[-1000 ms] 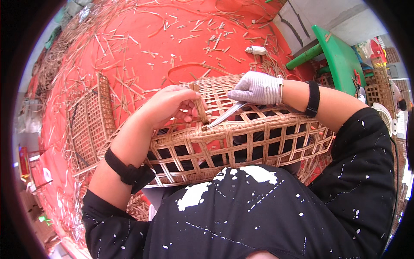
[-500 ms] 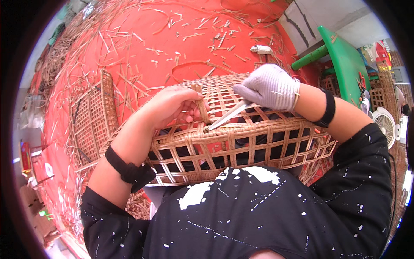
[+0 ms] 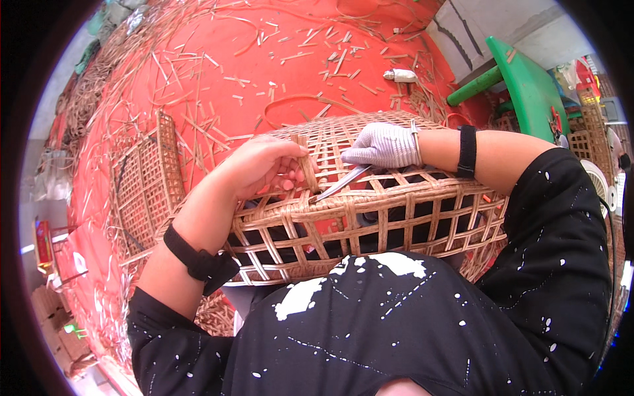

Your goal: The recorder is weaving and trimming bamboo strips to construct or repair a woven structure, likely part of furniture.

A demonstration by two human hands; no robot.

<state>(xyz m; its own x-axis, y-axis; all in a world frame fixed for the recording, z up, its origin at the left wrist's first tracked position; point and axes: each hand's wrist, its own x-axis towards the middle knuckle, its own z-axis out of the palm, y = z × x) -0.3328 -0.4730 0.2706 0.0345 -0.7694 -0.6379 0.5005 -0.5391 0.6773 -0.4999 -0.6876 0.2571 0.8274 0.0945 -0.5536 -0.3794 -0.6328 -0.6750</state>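
Rattan is what you have in your lap: an open-lattice woven basket (image 3: 370, 218) lies on its side across your knees, against the black paint-spattered shirt (image 3: 396, 323). Its rim of tight plaited strips faces you, and through the square gaps you see dark cloth and red floor; I cannot tell whether anything lies inside it.

Your left hand (image 3: 261, 165), bare, sits on the upper left of the basket with its grip narrow, thumb and fingers pinched on an upright cane strip (image 3: 305, 165) that stands out of the weave. Your right hand (image 3: 386, 145), in a grey knit glove, rests on the top of the basket just right of that, its grip closed round a slim metal blade (image 3: 340, 183) whose tip points down and left, touching the weave right below the left fingertips. Each wrist wears a black band (image 3: 198, 257).

Left of the basket, a flat woven lattice panel (image 3: 145, 178) lies on the red floor (image 3: 218, 79), near your left forearm. Short cane offcuts (image 3: 198, 66) are scattered all over that floor, thicker toward the far left edge. A loop of cane (image 3: 297, 102) lies just beyond the basket. Farther off, a small white object (image 3: 399, 75) sits among the scraps. At the far right stands a green plastic stool (image 3: 522, 86), with more woven pieces (image 3: 588, 132) beside it.
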